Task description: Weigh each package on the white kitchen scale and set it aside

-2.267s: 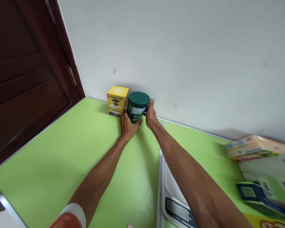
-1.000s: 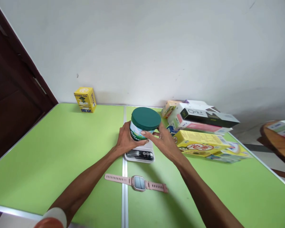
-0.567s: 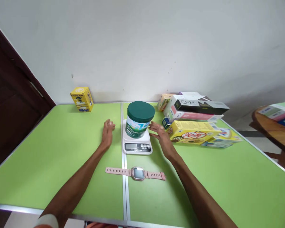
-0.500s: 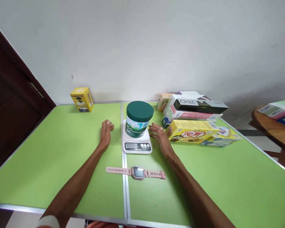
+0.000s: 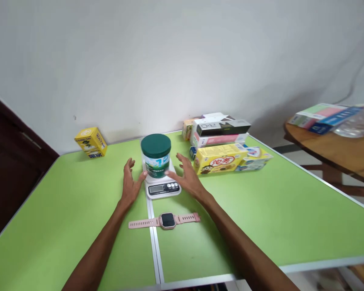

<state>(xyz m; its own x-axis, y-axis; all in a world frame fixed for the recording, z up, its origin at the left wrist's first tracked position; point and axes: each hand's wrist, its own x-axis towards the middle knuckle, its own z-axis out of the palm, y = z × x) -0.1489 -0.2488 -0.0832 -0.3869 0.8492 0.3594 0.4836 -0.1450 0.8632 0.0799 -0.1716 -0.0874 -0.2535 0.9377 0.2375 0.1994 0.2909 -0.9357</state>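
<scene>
A green lidded tub (image 5: 156, 155) with a blue and white label stands upright on a white digital kitchen scale (image 5: 164, 189). My left hand (image 5: 131, 181) is at the tub's left, fingers apart, thumb toward the front of the tub. On the other side, my right hand (image 5: 186, 176) is spread open, its thumb tip over the tub's lower right edge in this view; I cannot tell whether it touches. Nearer to me, a pink smartwatch (image 5: 168, 220) lies flat with its strap stretched out. The scale's display shows no readable figures.
A yellow box (image 5: 91, 142) stands by the wall at the left. Right of the scale are a yellow biscuit box (image 5: 220, 158) and several stacked cartons (image 5: 221, 129). A round wooden stool (image 5: 330, 149) bearing more packages is beyond the right edge of the green table (image 5: 261, 214).
Both hands carried the tub from beside the yellow box onto the scale and let go. They drew apart, then came back closer around it. The view has turned right.
</scene>
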